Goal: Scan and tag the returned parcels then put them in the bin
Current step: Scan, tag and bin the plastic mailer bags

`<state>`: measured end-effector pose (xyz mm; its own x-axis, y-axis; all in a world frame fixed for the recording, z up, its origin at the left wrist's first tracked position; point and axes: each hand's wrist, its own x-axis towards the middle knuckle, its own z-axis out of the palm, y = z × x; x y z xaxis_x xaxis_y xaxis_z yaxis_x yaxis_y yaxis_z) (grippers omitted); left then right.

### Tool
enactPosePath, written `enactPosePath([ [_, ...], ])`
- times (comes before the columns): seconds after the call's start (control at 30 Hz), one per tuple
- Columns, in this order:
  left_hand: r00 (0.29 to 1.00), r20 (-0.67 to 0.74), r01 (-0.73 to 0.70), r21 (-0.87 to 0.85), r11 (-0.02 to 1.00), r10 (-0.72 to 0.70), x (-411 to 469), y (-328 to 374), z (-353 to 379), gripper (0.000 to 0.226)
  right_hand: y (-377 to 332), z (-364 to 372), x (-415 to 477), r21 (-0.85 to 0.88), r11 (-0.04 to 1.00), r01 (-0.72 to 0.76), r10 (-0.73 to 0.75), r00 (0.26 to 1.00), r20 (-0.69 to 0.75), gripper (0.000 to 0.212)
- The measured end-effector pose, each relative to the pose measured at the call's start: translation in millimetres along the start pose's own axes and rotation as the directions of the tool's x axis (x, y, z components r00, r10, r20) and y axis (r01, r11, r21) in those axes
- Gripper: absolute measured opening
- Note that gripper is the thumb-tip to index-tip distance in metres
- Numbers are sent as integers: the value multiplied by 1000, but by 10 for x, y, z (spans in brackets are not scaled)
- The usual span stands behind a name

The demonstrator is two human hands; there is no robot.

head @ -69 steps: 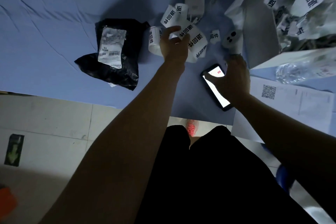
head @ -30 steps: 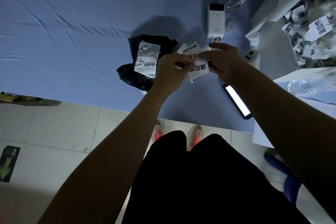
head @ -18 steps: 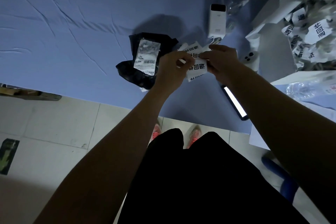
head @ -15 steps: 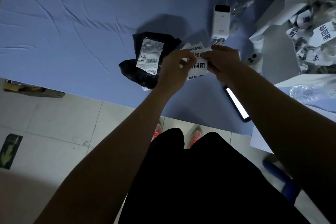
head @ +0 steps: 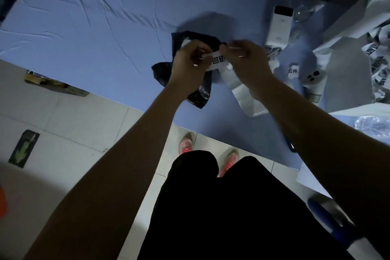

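Black parcel (head: 200, 97) on pale-blue worktop (head: 95, 27); white label strip (head: 217, 62), black print, above the parcel; red shoes (head: 185, 146).

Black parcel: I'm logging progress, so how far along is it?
Done: nothing certain; whether it was scanned does not show. In hand: the left hand and right hand pinch a printed label over the black parcel, its backing strip hanging down. Left: stick the label on, then bin the parcel, which lies on the blue table.

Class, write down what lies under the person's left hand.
A black parcel bag lies on the blue table under the left hand, which pinches a printed tag with the right hand. The bag's white label is mostly covered.
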<state>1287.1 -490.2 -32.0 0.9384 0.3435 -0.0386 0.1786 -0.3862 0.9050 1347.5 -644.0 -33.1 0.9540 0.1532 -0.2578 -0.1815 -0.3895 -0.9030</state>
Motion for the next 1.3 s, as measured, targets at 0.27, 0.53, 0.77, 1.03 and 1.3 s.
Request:
enactPosePath([
  [0.27,993,118,-39,112,993,25,343,-485,-418,30,31,807,128,-135,991,3,-13,997,-80,25],
  [0.53,958,259,-209,347,914,121,622,-804,-338,23,1,1250,289,-493,870,0,-46,996,-81,17],
  [0.77,987,158,-67,487,871,-13,627,-961,-453,34,89,1222,250,-581,809,-86,-42,978,-203,19],
  [1.03,986,-17,163,260,952,-164,466,-1132,-601,33,454,951,-20,-303,870,-388,261,885,-384,56],
  [1.3,931,245,283,-15,959,-271,75,-1105,-619,28,549,1070,-291,-19,991,-130,128,989,-80,41],
])
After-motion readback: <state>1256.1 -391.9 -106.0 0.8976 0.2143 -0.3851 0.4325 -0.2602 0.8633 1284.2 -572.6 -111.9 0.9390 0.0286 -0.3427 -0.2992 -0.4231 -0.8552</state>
